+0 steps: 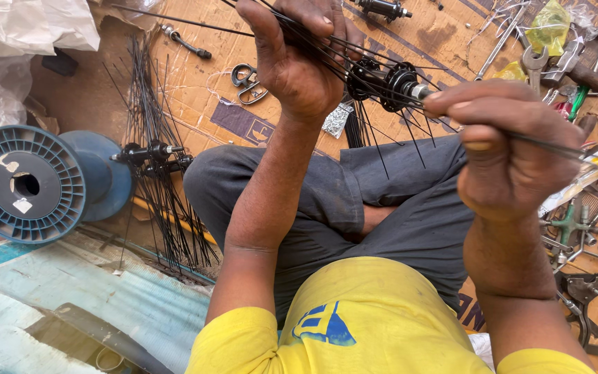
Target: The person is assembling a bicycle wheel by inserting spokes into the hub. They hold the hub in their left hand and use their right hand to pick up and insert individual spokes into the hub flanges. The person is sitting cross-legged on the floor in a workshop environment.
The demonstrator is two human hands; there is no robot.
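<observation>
My left hand (299, 59) is closed around a fanned bundle of thin black wheel spokes (382, 135) that run through a black bicycle hub (385, 82), held up in front of me. Beside the hub, my right hand (503, 149) pinches a single spoke (555, 144), which stretches off to the right. I sit cross-legged in grey trousers and a yellow shirt on flattened cardboard (195, 83).
At the left lie another hub with loose spokes (152, 154) and a blue plastic spool (25, 183). Spanners, pliers and small parts (576, 228) crowd the right side. A further hub (385, 8) lies at the top. White plastic bags (8, 28) fill the upper left.
</observation>
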